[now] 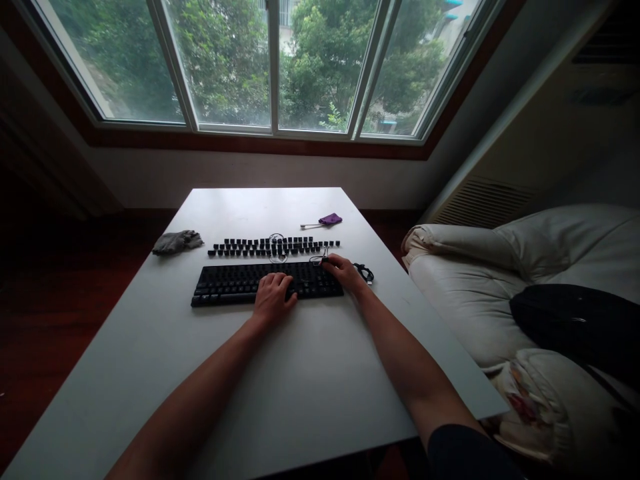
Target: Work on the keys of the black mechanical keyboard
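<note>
A black keyboard (230, 283) lies on the white table in front of me. My left hand (274, 293) rests palm down on its middle, fingers laid over the keys and holding nothing. At the keyboard's upper right, my right hand (345, 272) pinches a small thin-wired tool, which looks like a wire keycap puller (318, 259); the fingers partly hide it. Beyond the keyboard, loose black keycaps (250, 248) stand in two long rows.
A crumpled grey cloth or glove (176, 243) lies at the table's left edge. Behind the keycaps are a purple pouch (331, 219) and a thin light stick (310, 227). A coiled black cable (366, 273) sits right of the keyboard. A pale sofa (465, 287) borders the white table (300, 373).
</note>
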A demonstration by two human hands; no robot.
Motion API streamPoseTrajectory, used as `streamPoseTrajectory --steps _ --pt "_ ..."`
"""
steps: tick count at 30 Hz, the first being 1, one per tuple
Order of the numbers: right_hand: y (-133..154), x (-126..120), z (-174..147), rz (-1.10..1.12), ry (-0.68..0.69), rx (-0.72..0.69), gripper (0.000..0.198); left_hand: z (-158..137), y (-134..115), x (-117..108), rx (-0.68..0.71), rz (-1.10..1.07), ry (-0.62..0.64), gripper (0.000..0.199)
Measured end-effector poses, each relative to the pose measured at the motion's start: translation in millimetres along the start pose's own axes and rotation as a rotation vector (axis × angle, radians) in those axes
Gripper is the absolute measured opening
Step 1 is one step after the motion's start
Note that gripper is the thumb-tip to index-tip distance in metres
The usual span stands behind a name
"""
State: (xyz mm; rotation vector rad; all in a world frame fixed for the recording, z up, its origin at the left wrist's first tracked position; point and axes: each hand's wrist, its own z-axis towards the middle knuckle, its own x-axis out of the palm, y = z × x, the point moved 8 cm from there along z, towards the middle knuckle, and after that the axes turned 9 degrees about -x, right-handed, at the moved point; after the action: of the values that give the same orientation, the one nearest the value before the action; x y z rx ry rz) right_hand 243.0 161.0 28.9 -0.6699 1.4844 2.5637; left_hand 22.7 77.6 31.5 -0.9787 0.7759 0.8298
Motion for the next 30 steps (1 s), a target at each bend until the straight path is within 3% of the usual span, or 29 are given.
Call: streamPoseTrajectory --steps 19,30 --pt "-2.5 -1.4 -11.5 -0.151 -0.272 0.022 0.033 -1.6 3.9 1.3 0.008 -0.001 0.011 0.038" --pt "4.1 -5.5 -8.2 -0.239 -0.278 -0.055 0.027 1.1 2.2 4.2 -0.017 -0.015 0.008 0.038"
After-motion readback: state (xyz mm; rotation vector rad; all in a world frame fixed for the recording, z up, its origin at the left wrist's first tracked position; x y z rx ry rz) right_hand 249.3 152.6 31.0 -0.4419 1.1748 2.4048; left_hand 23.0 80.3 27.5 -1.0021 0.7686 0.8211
